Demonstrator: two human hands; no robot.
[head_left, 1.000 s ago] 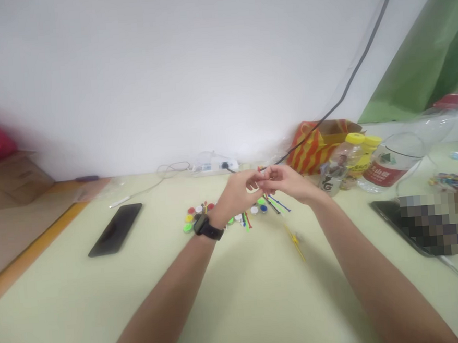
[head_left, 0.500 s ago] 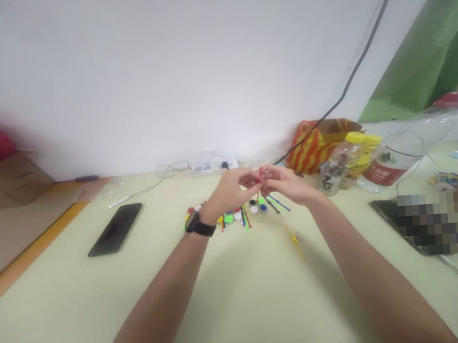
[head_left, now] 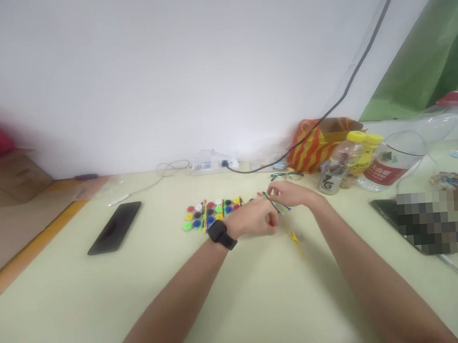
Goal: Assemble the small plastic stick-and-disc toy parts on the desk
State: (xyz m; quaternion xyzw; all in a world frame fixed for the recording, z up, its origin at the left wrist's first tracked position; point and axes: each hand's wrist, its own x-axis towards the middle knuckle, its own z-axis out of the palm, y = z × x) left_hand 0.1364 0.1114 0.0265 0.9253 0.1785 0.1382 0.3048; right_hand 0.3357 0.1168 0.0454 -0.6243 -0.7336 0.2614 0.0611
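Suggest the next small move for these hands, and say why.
Probably the left hand should set its red piece on the table near the yellow stick: the red piece shows at its fingertips, the yellow stick lies close by, and the right hand is at the other sticks.

Left hand (head_left: 258, 216) has a red piece (head_left: 271, 223) at its fingertips, watch (head_left: 218, 232) on the wrist! Right hand (head_left: 289, 193) just beyond, fingers curled by thin sticks (head_left: 288, 207), grip too small to read. Coloured caps (head_left: 197, 224) lie clustered behind the watch, phone (head_left: 115, 228) well left, yellow stick (head_left: 295, 237) nearer in, bottles (head_left: 335, 168) and striped bag (head_left: 309, 147) at right.
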